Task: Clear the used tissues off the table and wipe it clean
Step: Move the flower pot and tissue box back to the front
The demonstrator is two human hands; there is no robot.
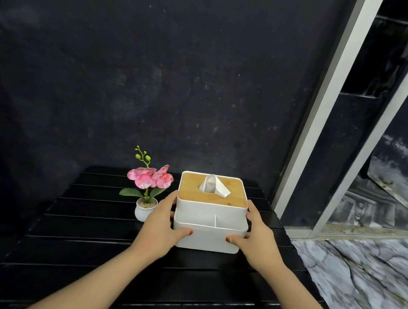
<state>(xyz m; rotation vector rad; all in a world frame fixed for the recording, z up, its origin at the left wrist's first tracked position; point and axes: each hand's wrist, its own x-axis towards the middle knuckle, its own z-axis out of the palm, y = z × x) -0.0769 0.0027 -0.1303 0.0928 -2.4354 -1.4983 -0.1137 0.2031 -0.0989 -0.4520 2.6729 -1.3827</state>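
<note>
Tissue box (211, 217) sits on our table (104, 258), and our left hand (159, 229) and right hand (255, 240) grip its sides.

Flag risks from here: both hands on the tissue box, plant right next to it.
1. The left hand sits close to the potted orchid; shifting the tissue box leftward could tip it.
2. The right hand and left grip only the box's sides, so the wooden lid could slip if tilted.

You see small white pot (144, 211) with pink flowers (149, 178) at back left. Dark wall (131, 65) behind. White door frame (326, 114) on right. Grey stone floor (369, 277) below it.
</note>
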